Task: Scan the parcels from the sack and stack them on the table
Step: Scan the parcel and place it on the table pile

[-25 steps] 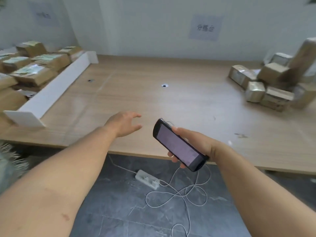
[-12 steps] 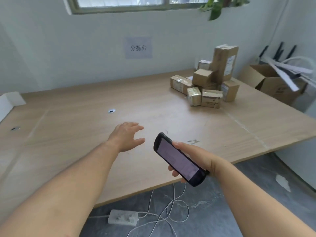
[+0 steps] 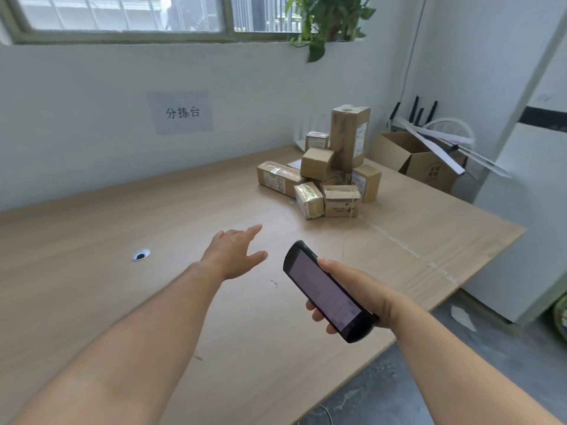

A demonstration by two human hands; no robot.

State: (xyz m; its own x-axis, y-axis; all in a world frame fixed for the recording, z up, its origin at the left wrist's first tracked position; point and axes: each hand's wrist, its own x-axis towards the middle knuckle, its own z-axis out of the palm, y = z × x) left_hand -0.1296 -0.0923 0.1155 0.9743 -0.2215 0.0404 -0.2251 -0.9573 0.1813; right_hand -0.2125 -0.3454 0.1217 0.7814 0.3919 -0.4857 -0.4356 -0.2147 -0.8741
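A heap of several brown cardboard parcels (image 3: pixel 325 176) lies at the far right of the wooden table (image 3: pixel 92 286), with one tall box (image 3: pixel 349 136) standing upright in it. My right hand (image 3: pixel 352 289) grips a black handheld scanner (image 3: pixel 325 289), screen up, above the table's near edge. My left hand (image 3: pixel 236 250) stretches out over the table with fingers straight and spread, holding nothing, well short of the parcels. No sack is in view.
A cable hole (image 3: pixel 140 255) sits in the table to the left of my left hand. An open cardboard box (image 3: pixel 423 161) with white strips stands beyond the table's right end. A paper sign (image 3: pixel 182 112) hangs on the wall; a white cabinet (image 3: pixel 527 210) stands at right.
The view has swung right and up, away from the left parcel rows toward the right heap. My left hand has reached farther forward; the right still holds the scanner.
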